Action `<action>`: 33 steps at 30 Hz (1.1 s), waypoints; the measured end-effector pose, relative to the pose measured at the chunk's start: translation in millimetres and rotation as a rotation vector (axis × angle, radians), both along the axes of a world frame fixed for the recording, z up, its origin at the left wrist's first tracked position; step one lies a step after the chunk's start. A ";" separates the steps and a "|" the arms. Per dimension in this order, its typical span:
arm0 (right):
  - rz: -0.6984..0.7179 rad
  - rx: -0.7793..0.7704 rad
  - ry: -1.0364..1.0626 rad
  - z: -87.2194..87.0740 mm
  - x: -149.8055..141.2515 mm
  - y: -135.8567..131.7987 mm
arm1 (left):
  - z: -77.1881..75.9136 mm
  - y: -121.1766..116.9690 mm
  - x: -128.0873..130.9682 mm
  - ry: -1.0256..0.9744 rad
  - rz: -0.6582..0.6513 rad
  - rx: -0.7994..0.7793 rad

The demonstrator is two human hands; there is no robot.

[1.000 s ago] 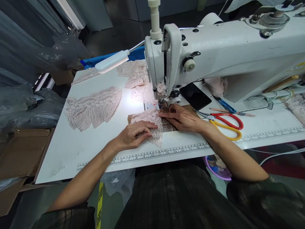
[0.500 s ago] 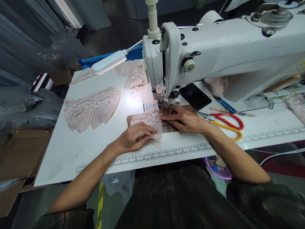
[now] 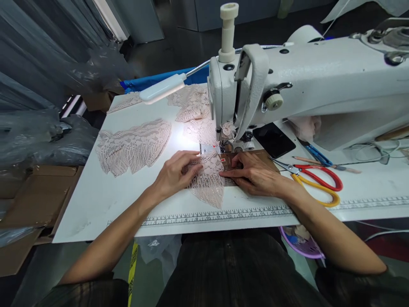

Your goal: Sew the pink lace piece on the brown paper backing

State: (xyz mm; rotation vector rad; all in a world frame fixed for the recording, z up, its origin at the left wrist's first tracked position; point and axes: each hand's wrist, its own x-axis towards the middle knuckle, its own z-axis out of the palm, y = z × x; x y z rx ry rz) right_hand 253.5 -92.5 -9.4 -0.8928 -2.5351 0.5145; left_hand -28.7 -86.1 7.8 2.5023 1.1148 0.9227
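1. While the right hand (image 3: 258, 175) stays at the lace's right edge, the left hand (image 3: 171, 175) has shifted from its lower part to its upper left edge; more of the fringe now shows.
2. Consequence, as judged: guidance now falls nearer the silver metal presser foot (image 3: 220, 148).
3. Pale pink scalloped lace piece (image 3: 207, 185), centre of frame: openwork mesh, beaded-looking upper border, streaky fringe tapering to a point; lies partly over a flat brown board (image 3: 268, 160).
4. Left hand: thumb and fingertips on the lace, slightly parted; whether cloth is pinched between them cannot be told.
5. Right hand: loosely bent, index fingertip extended against the lace edge, grasping nothing visible.
6. White enamelled sewing machine (image 3: 300, 81), upper right: smooth, rounded casing; pink fabric rosette (image 3: 228, 129) near its needle end.
7. Second pale pink lace piece (image 3: 134, 147), left of centre: fan-shaped, wavy top, notched hem.
8. Steel scissors with red and yellow loop handles (image 3: 295, 170), right: beside the right wrist.
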 end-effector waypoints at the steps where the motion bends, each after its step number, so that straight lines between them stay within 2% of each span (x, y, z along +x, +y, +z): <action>1: 0.003 -0.002 0.005 0.2 0.1 0.2 | 0.6 4.9 -2.2 0.024 0.066 -0.023; 5: 0.000 -0.018 -0.006 0.5 -0.1 0.6 | -2.0 20.2 -3.8 0.062 0.155 -0.140; 10: -0.002 -0.018 0.009 0.5 -1.0 0.4 | -5.1 25.4 5.9 0.101 0.218 -0.193; 14: -0.002 -0.015 0.007 2.4 -1.3 0.5 | 3.5 25.7 13.2 0.171 0.300 -0.269; 18: 0.003 -0.027 -0.004 4.0 -1.0 0.8 | 14.8 23.8 23.0 0.251 0.271 -0.336; 21: 0.003 -0.031 -0.003 3.3 -0.9 1.0 | 16.7 23.7 29.5 0.309 0.275 -0.348; 25: 0.003 -0.016 0.004 1.7 -1.1 1.3 | 11.7 25.5 30.4 0.230 0.298 -0.340; 30: 0.010 -0.014 0.004 0.2 -0.8 1.6 | 3.6 27.2 27.1 0.039 0.216 -0.226; 33: 0.010 -0.008 0.003 -0.1 -0.7 1.2 | -0.6 27.5 28.2 -0.003 0.194 -0.201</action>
